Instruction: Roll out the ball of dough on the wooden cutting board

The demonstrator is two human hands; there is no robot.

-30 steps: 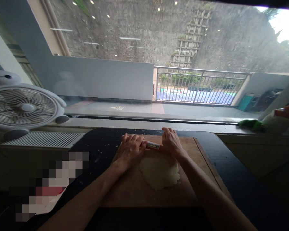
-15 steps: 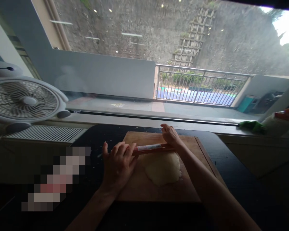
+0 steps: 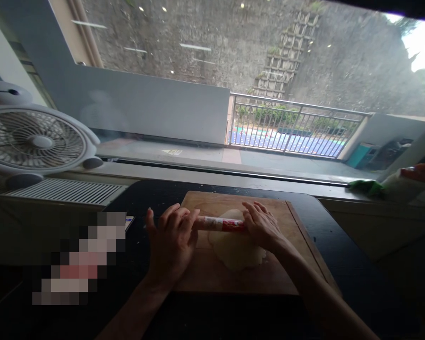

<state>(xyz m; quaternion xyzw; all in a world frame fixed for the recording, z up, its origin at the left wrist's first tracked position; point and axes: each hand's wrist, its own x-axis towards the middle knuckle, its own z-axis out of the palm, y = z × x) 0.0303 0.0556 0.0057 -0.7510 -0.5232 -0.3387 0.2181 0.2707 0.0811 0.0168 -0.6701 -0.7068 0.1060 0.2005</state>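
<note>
A rolling pin (image 3: 216,224) with a red and pale printed wrap lies across a flattened sheet of dough (image 3: 235,252). The dough has an uneven edge and shows on both sides of the pin. My left hand (image 3: 175,236) is bent over the pin's left end and holds it, the thumb off to the side. Over the right end lies my right hand (image 3: 264,226), pressing the pin beneath its palm with the fingers pointing forward. Both pin ends are hidden under the hands. Beneath the dough is a wooden board (image 3: 205,281).
The board rests on a dark table (image 3: 326,226). At the left, a white fan (image 3: 38,139) stands by the window sill (image 3: 156,175). A blurred patch covers something at the table's left. A green cloth (image 3: 368,189) and a pale bottle-like object (image 3: 409,184) sit at the right.
The pin has rolled toward me, and its red printed part now faces up. My right hand has come back closer with its fingers straighter. More dough shows beyond the pin.
</note>
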